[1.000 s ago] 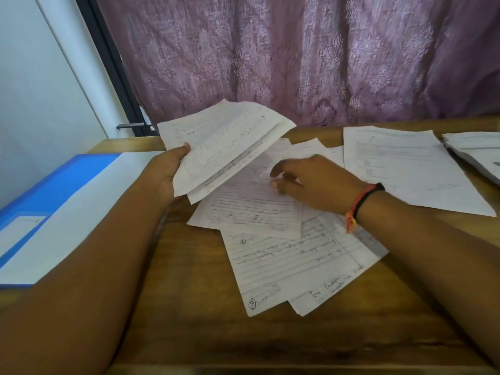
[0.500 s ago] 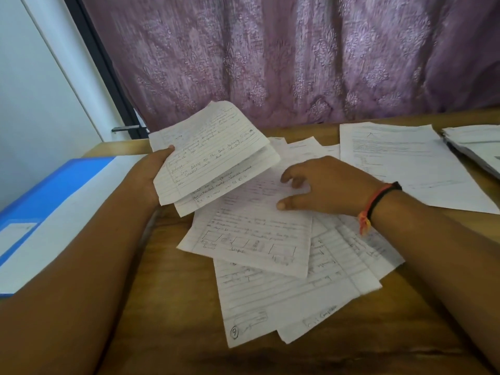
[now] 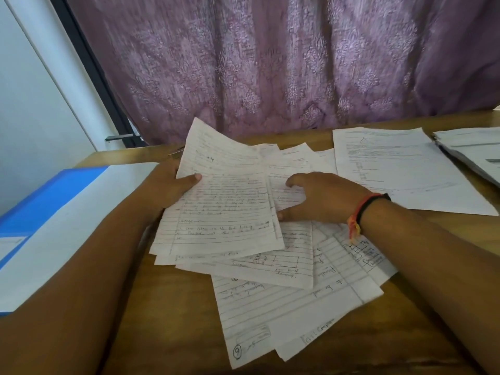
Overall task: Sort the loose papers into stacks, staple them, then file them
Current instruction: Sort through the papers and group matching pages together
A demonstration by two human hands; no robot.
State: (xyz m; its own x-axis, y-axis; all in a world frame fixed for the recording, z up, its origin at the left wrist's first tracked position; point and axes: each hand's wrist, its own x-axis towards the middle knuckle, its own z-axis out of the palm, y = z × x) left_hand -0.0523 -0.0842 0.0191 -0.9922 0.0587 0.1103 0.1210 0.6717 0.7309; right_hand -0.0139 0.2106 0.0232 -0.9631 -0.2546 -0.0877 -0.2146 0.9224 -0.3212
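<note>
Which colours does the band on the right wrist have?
The wristband is black and red-orange; head view.

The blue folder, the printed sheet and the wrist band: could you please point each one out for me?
blue folder (image 3: 48,204), head view, on its blue cover at the left.
printed sheet (image 3: 405,171), head view, on the middle of the page.
wrist band (image 3: 365,209), head view, on its strands across the wrist.
</note>
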